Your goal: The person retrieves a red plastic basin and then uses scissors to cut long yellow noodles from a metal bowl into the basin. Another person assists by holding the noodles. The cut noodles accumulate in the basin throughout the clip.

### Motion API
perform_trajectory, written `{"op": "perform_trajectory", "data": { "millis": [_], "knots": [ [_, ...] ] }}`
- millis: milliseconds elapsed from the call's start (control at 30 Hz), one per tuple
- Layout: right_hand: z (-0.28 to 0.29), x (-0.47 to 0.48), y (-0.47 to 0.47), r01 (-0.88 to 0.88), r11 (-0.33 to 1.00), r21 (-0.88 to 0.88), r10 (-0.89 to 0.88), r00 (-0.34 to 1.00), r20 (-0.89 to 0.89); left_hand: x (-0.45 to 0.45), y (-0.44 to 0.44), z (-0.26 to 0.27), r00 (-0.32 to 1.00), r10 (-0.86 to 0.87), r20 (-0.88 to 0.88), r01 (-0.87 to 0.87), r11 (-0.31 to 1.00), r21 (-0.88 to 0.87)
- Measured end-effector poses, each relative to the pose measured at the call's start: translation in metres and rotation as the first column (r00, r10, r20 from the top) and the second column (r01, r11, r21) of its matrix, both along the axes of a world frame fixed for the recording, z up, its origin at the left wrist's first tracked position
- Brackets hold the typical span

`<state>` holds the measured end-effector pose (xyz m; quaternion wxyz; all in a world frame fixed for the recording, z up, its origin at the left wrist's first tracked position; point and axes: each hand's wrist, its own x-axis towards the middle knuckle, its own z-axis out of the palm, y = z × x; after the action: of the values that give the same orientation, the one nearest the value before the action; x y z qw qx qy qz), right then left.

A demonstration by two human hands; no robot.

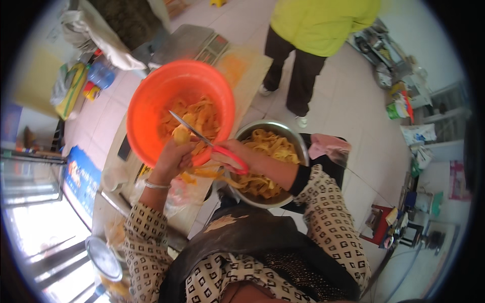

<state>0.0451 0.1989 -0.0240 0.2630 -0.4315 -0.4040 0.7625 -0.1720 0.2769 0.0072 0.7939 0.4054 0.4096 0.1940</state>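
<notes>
My left hand (172,159), with a bracelet at the wrist, grips a folded bundle of yellow-orange food strips (181,135) over the near rim of an orange plastic basin (146,106). My right hand (231,151) holds scissors with red handles (238,161). Their blades point up and left over the basin, beside the bundle. Short cut pieces (206,110) lie in the basin. Long strips (208,172) trail from near my left hand to a steel bowl (301,144). That bowl holds a heap of long, flat strips (280,149), partly hidden by my right forearm.
A platform scale (185,43) stands behind the basin on the table (250,75). Clear plastic bags (178,195) lie at its near edge. A pink cloth (329,146) is right of the bowl. A person in a yellow-green top (322,26) stands beyond. A blue water bottle (101,75) stands left.
</notes>
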Motion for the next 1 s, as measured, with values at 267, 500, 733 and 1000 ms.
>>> {"op": "perform_trajectory", "data": {
  "millis": [267, 500, 733, 1000],
  "knots": [
    [0.066, -0.048, 0.061, 0.155, 0.592, 0.791, -0.37, 0.924, 0.095, 0.024, -0.02, 0.041, 0.994, 0.081, -0.068, -0.043, 0.896, 0.441],
    [0.237, -0.028, 0.075, 0.145, 0.324, 0.935, -0.3, 0.953, -0.044, 0.022, -0.005, 0.162, 0.889, -0.124, 0.442, -0.174, 0.799, 0.575],
    [0.224, -0.003, 0.084, 0.154, 0.561, 0.813, -0.345, 0.937, 0.06, 0.033, -0.031, 0.122, 0.808, -0.373, 0.457, 0.218, 0.908, 0.357],
    [0.042, 0.052, 0.069, 0.414, 0.818, 0.399, -0.466, 0.884, 0.038, 0.018, -0.033, 0.052, 0.998, -0.058, -0.012, 0.059, 0.99, 0.124]
  ]
}}
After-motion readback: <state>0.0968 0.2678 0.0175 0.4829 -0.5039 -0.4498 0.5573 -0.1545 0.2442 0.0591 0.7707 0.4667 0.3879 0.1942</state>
